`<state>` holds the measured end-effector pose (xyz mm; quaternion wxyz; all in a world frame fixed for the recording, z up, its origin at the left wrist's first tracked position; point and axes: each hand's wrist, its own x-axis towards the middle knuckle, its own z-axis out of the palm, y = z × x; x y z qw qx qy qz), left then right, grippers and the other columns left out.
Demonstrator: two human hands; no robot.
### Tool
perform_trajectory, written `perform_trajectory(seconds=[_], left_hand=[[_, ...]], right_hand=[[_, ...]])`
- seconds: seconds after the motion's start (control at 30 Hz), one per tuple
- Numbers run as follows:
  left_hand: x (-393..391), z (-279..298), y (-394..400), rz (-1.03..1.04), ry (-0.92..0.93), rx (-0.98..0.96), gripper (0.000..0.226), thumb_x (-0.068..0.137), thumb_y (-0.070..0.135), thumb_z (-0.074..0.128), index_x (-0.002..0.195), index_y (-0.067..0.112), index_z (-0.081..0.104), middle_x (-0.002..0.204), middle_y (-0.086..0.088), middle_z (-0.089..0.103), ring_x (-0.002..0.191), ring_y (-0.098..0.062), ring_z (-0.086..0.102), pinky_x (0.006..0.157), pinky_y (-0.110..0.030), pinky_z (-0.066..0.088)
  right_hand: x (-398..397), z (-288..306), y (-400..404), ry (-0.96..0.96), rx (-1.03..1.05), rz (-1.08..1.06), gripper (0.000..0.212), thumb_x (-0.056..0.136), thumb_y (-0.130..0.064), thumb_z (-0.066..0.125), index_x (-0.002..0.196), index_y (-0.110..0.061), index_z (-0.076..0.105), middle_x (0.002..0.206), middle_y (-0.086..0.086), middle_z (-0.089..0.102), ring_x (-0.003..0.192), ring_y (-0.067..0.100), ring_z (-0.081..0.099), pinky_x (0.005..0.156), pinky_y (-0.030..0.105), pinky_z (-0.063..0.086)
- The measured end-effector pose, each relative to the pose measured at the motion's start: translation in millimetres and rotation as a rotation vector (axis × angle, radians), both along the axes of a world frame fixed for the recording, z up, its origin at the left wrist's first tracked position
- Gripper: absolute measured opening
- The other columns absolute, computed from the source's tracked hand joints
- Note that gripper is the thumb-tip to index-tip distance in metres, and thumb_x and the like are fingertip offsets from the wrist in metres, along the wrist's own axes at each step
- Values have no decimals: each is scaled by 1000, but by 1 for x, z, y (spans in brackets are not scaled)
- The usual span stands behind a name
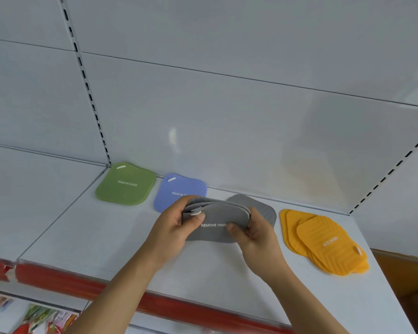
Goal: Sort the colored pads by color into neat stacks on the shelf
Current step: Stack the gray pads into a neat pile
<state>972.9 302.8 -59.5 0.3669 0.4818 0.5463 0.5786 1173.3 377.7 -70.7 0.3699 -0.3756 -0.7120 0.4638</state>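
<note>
- Both hands, left (176,221) and right (253,231), grip opposite ends of a grey pad bundle (215,224) above the shelf (106,237); squaring in hand
- Next: set it on the lone grey pad (263,208), edges flush

shelf (106,227): smooth painted metal by the look, pale grey, faint sheen
back panel (227,116): same smooth pale finish, softly glossy, with a blurred light reflection
upright (87,88): slotted metal strip
edge strip (82,283): red, smooth, plastic-looking, slightly shiny
green pad (126,184): matt, rubbery, soft-looking face, white print
blue pad (176,189): matt rubbery surface, fine ridges at one corner
grey pads (215,227): matt, flexible, bending in the left hand (176,225) and right hand (253,232)
grey pad (263,208) on shelf: ribbed matt face
yellow pads (323,242): matt, ridged all over in raised lines
</note>
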Motion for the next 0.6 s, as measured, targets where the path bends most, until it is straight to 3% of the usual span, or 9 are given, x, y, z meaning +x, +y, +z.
perform_trajectory(seconds=[0.17,0.23,0.33,0.4,0.47,0.53,0.6], left_hand=[[-4,-1,-1,-89,27,-92,33,97,15,66,128,24,67,125,6,74,121,-12,67,103,-32,51],[-2,0,-1,-93,67,-120,31,102,15,63,131,27,67,127,10,74,123,-9,66,106,-31,50],[-1,4,2,-33,40,-135,26,106,22,61,129,28,69,123,11,76,119,-8,69,109,-38,51],[-2,4,6,40,-13,-116,26,104,26,62,129,27,70,123,10,76,120,-11,69,112,-45,49],[-5,3,11,113,-25,-96,26,105,23,62,130,28,68,125,13,75,122,-9,67,114,-47,47],[-7,4,15,148,-21,-98,29,105,21,62,132,31,66,125,18,74,122,-4,65,115,-45,46],[-7,5,18,142,-36,-107,30,103,24,65,132,31,66,126,18,73,123,-5,65,116,-45,45]], right_hand=[[-2,-6,-4,-33,86,-50,19,101,-8,61,109,-26,62,91,-6,69,88,18,65,79,44,54],[-3,-2,-7,-59,105,-40,17,102,-14,61,112,-29,61,96,-7,71,92,17,67,81,42,56],[5,9,0,-78,64,-117,11,100,-33,63,111,-32,63,100,-14,74,94,7,71,78,26,57],[21,12,18,-275,150,-339,23,97,-47,62,112,-29,64,100,-13,73,91,8,70,75,25,54],[37,12,32,-651,212,-459,42,95,-57,58,119,-23,62,106,-2,70,94,21,69,75,33,53],[41,11,34,-942,161,-419,54,94,-64,53,121,-18,58,110,5,70,102,29,67,78,36,51],[36,10,31,-1096,143,-365,60,93,-69,52,118,-15,56,112,7,69,107,29,66,82,36,51]])
